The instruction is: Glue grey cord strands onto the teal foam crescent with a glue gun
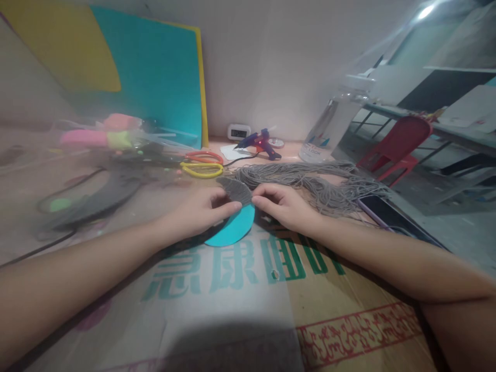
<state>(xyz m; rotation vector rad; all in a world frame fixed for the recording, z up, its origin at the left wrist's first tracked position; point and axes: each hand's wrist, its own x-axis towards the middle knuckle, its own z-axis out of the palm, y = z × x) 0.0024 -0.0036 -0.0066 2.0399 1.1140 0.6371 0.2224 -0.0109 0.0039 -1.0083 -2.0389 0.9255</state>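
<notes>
A round teal disc (235, 229) lies on printed cardboard (248, 299); its upper part is covered with rows of grey cord (237, 190). My left hand (201, 212) rests on the disc's left side, fingers curled and pressing the corded part. My right hand (282, 205) sits at the disc's right edge, fingertips pinched against the cord rows. A loose bundle of grey cord (310, 181) spreads behind and to the right of my right hand.
A blue glue gun (259, 143) stands at the back by the wall, beside a small clock (238, 132). Orange and yellow scissors (202, 164) lie left of it. A plastic bottle (329, 126), a phone (391, 217), teal and yellow sheets (155, 72) and a red chair (399, 144) surround the area.
</notes>
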